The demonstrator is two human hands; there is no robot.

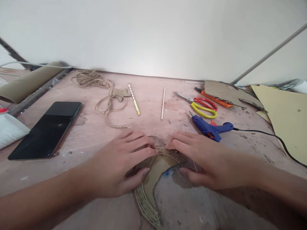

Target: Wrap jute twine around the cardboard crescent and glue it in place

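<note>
A cardboard crescent [153, 175] lies on the table in front of me, with rows of jute twine [144, 204] along its outer curve. My left hand [126, 163] is closed over its left side, the thumb on the bare cardboard and the fingers at the twine edge. On the upper right, my right hand [201, 158] presses its curled fingertips against the twine, its thumb low beside the crescent's tip. A loose strand of twine [115, 125] runs from behind my left hand to a tangled twine bundle [90, 79]. The undersides of my fingers are hidden.
Right of centre lie a blue glue gun [211, 127] with a black cord, scissors [203, 107], an orange cutter [217, 98] and cardboard scraps [230, 92]. Ahead are a thin stick [163, 103] and a patterned stick [134, 99]. A phone [46, 131] and cardboard tube [33, 81] sit left.
</note>
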